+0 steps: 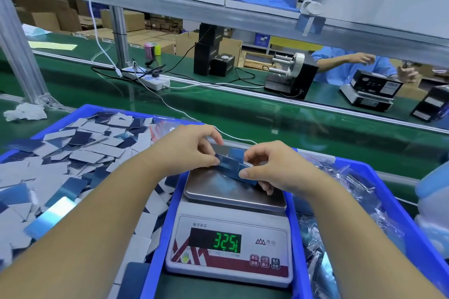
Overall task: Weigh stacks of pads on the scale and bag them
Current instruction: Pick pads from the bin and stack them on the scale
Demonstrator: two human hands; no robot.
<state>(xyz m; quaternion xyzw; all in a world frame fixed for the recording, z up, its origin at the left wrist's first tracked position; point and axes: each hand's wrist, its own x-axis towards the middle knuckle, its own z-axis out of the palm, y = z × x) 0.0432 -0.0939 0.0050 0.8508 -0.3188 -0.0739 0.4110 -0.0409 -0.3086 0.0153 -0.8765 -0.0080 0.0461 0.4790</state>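
A white digital scale [230, 245] with a steel pan [218, 189] sits between two blue bins; its green display reads about 32.5. A small stack of blue pads [233, 165] stands over the back of the pan. My left hand [192, 148] pinches the stack's left end. From the other side, my right hand [272, 165] pinches the right end, thumb in front and fingers curled behind. Whether the stack rests fully on the pan is hard to tell.
The left blue bin [97, 109] holds several loose grey and blue pads [73, 153]. The right blue bin [379, 177] holds clear plastic bags [340, 238]. Beyond runs a green conveyor [267, 114] with cables and a power strip [145, 77]. Another person [352, 65] works opposite.
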